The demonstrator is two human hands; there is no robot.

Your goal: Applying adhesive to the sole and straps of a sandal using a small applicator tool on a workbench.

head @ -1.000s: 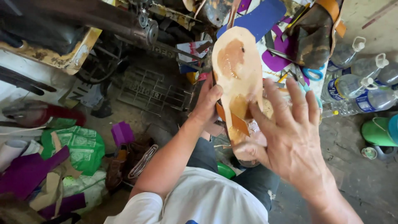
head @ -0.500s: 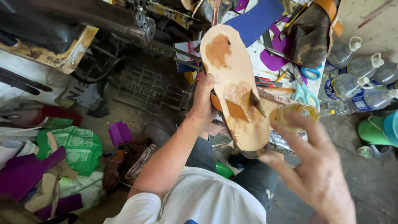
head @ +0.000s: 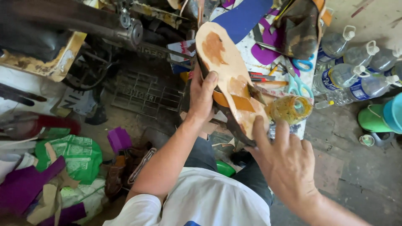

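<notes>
A tan sandal sole (head: 222,67), upside down with brown patches and strap ends folded over it, is gripped along its left edge by my left hand (head: 202,94). Its lower end rests toward my lap. The fingers of my right hand (head: 282,161) are spread, with the fingertips pressing on the lower end of the sole. Right beside those fingertips stands a small open jar of yellowish glue (head: 291,109). Nothing is held in my right hand.
An old black sewing machine with a treadle grate (head: 144,90) stands to the left. Scissors with blue handles (head: 299,73), purple and blue cut-out soles (head: 247,16), a dark bag (head: 299,27) and several plastic bottles (head: 347,75) lie ahead and right. Scraps and a green bag (head: 77,157) litter the floor at left.
My right hand has dropped from in front of the sole to its lower end and now presses there. My left hand has tilted the sole, exposing the glue jar.
</notes>
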